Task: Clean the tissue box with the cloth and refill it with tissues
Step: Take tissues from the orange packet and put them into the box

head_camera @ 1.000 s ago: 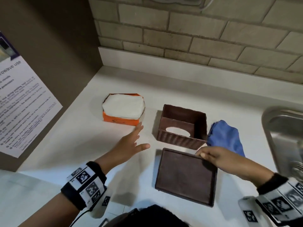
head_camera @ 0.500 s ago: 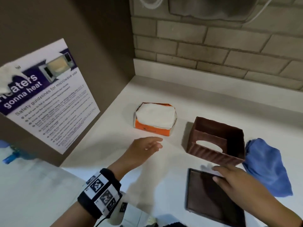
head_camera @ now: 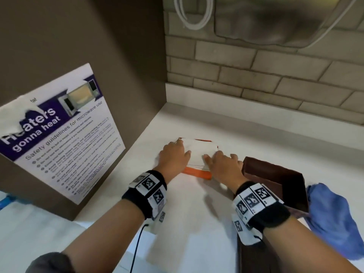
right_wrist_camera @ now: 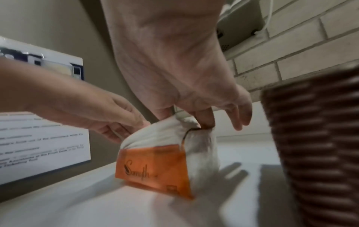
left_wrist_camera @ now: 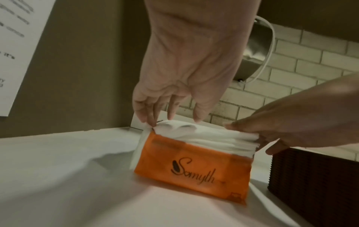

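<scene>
An open orange tissue pack [head_camera: 197,173] lies on the white counter with a white tissue stack [head_camera: 199,151] in it. My left hand [head_camera: 182,148] grips the left end of the stack, thumb on top. At the right end my right hand [head_camera: 214,156] pinches the stack. In the left wrist view the left fingertips [left_wrist_camera: 153,119] press the stack [left_wrist_camera: 204,138] above the orange pack [left_wrist_camera: 194,167]. In the right wrist view right fingers [right_wrist_camera: 204,122] hook into the pack's [right_wrist_camera: 155,165] end. The empty brown tissue box [head_camera: 275,178] stands just right of the pack. The blue cloth [head_camera: 332,217] lies beyond it.
The box's flat brown lid [head_camera: 254,261] lies under my right forearm. A brown side panel with a microwave safety poster [head_camera: 63,138] closes the left side. A brick wall [head_camera: 256,75] with a metal dispenser [head_camera: 275,20] stands behind.
Both hands moved to the tissue pack and took hold of the stack's ends. My right hand left the brown lid. The head view swung left and forward.
</scene>
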